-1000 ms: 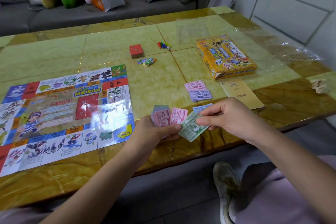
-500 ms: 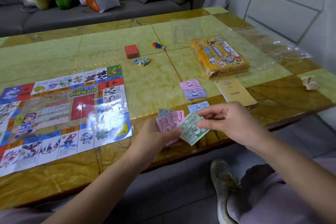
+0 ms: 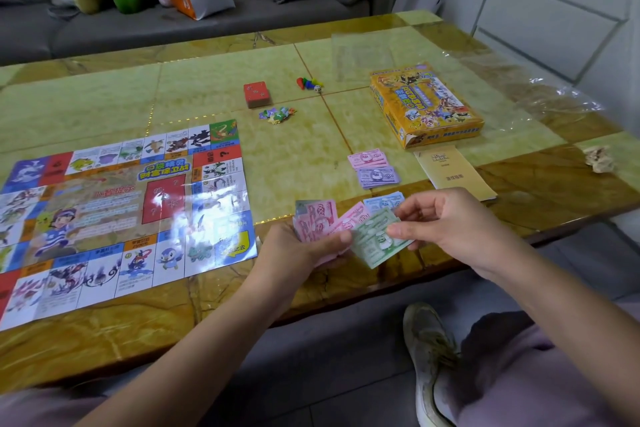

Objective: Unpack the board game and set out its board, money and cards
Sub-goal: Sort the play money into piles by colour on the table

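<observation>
The game board (image 3: 114, 211) lies unfolded on the left of the table. My left hand (image 3: 304, 246) grips a fanned wad of pink play money (image 3: 317, 218) above the table's front edge. My right hand (image 3: 446, 222) pinches green notes (image 3: 375, 243) at the right end of that fan. On the table lie a pink pile (image 3: 367, 159), a purple pile (image 3: 378, 177) and a blue pile (image 3: 382, 200) partly behind my fingers. A red card deck (image 3: 256, 94) sits further back. The yellow game box (image 3: 424, 104) stands at the right.
Coloured pawns and a die (image 3: 310, 83) and a heap of cut-out tokens (image 3: 277, 113) lie near the deck. A tan rule booklet (image 3: 453, 172) lies before the box; clear wrap (image 3: 519, 80) and crumpled paper (image 3: 598, 158) sit at the right. A sofa with bags stands behind.
Both hands stay together over the front edge. The green notes have slid slightly further out of the fan to the right. The view has shifted a little.
</observation>
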